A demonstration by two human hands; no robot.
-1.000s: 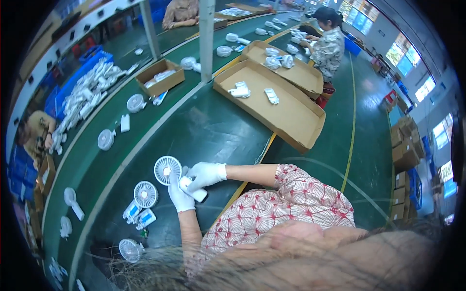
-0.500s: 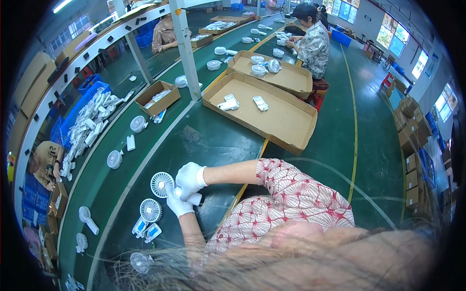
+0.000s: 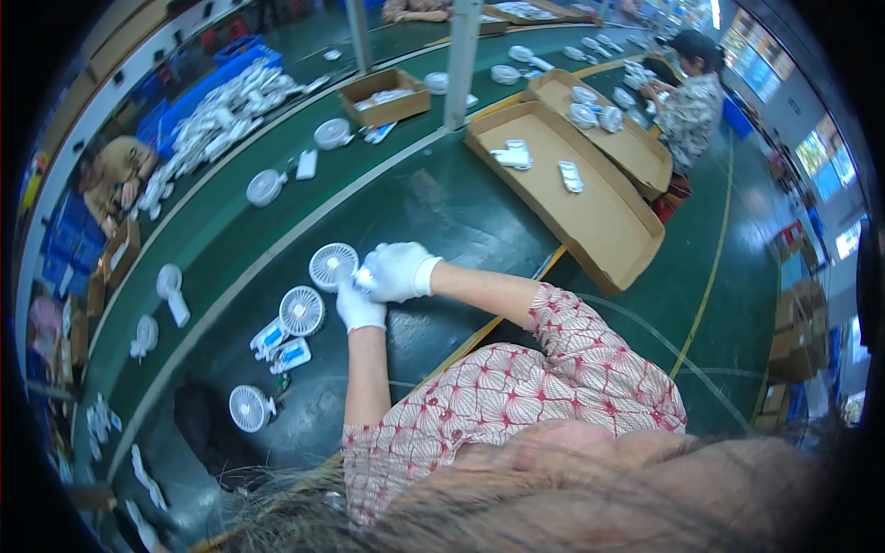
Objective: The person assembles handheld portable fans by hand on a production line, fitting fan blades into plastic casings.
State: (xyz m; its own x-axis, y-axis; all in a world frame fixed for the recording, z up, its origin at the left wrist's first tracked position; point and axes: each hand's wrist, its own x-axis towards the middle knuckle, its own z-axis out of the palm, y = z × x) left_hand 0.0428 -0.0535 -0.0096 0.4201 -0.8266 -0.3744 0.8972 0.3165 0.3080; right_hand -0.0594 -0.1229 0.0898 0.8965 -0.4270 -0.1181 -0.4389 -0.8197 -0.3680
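Observation:
Both my hands, in white gloves, meet over the dark green table around one white handheld fan (image 3: 333, 266). My left hand (image 3: 359, 307) is closed on the fan just below its round grille. My right hand (image 3: 401, 271) is closed at the handle end, with its fingers against the left ones. The gloves hide most of the handle. A second round fan (image 3: 301, 311) lies beside my left hand. Below it are two flat white handle parts with blue pieces, one of them a handle shell (image 3: 290, 355). Nearer the lower left sits another fan (image 3: 249, 408).
Ahead to the right stands a shallow cardboard tray (image 3: 604, 235) holding a few white parts. More fans (image 3: 265, 187) lie on the green conveyor belt (image 3: 230, 230). A metal post (image 3: 461, 74) rises beyond the table. A dark sleeve-like shape (image 3: 207, 429) reaches in at lower left. Co-workers (image 3: 691, 111) sit farther off.
My view has turned, so the tray and belt appear shifted to the right and up. My hands keep hold of the fan; the right has closed over its handle. The dark shape has appeared at lower left.

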